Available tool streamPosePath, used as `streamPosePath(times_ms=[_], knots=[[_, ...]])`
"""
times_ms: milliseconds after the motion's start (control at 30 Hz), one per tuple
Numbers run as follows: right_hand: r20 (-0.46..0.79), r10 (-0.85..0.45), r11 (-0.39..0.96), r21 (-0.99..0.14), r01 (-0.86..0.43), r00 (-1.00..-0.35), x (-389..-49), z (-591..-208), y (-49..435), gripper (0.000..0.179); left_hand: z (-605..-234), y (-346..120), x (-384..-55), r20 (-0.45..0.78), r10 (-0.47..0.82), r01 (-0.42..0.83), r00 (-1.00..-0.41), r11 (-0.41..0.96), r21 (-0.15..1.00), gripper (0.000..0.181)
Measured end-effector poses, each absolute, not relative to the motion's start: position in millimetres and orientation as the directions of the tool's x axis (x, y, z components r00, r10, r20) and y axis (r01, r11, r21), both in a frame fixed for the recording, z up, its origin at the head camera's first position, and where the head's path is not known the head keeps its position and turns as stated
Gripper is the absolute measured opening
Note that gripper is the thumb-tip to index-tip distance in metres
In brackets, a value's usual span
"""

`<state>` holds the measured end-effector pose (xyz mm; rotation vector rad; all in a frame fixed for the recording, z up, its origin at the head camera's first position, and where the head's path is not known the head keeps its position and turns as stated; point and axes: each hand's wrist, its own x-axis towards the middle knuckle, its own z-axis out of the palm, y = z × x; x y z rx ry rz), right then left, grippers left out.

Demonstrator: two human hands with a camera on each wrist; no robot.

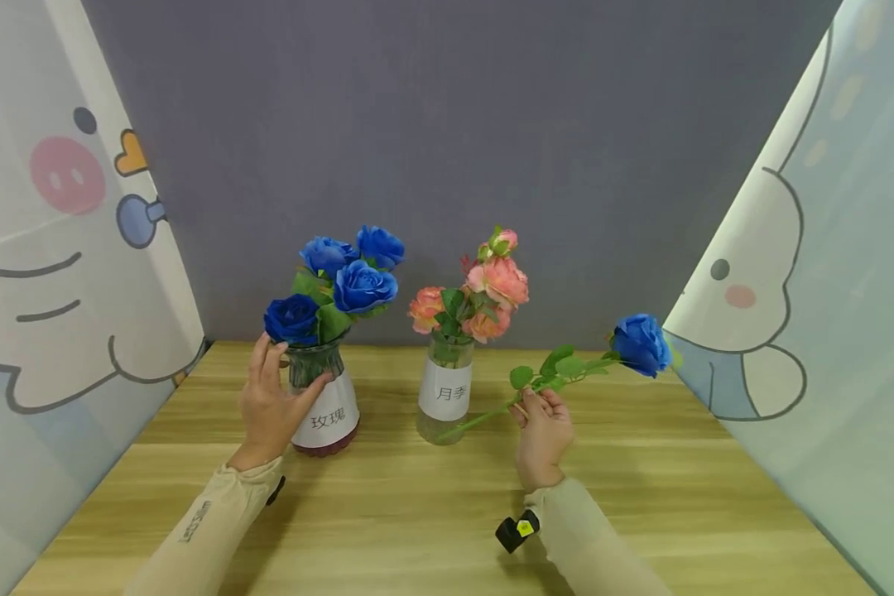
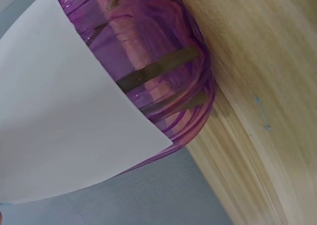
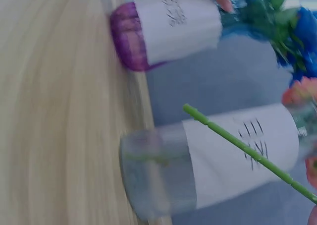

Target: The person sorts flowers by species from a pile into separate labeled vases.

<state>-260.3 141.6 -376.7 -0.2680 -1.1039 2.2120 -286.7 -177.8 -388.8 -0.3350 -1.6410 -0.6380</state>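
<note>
My left hand (image 1: 268, 410) is at the left side of a purple-bottomed glass vase (image 1: 326, 360), its fingers extended upward near the rim and its thumb across the upper label. Several blue roses (image 1: 365, 285) stand in that vase; stems show through its purple base (image 2: 163, 71). With thumb and fingertips, my right hand (image 1: 545, 434) pinches the green stem of a single blue rose (image 1: 642, 344). The bloom points right, and the cut end of its stem (image 3: 237, 143) lies in front of the clear glass vase (image 3: 158, 180) in the right wrist view.
Pink roses (image 1: 501, 283) fill the clear vase in the middle, which wears a white label (image 1: 445, 391). Both vases stand on a wooden table (image 1: 417, 513). A dark grey panel (image 1: 447, 149) rises behind, with cartoon-printed sheets at both sides.
</note>
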Motion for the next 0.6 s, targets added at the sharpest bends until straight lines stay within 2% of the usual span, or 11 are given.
streamPosePath(times_ms=[167,433,600], knots=[[0.132,0.609,-0.426,-0.778,-0.463,-0.782,-258,-372,125,0.019,-386,-178,-287,0.978,-0.144,0.554,-0.153,0.806,0.206,0.07],[0.193,0.588,-0.387,-0.786,-0.482,-0.786,-251,-369,98,0.015,-388,-176,-287,0.973,-0.147,0.565,-0.179,0.794,0.224,0.071],[0.25,0.536,-0.4,-0.766,-0.503,-0.806,-243,-363,68,0.015,-387,-175,-288,0.976,-0.142,0.558,-0.168,0.802,0.213,0.069]])
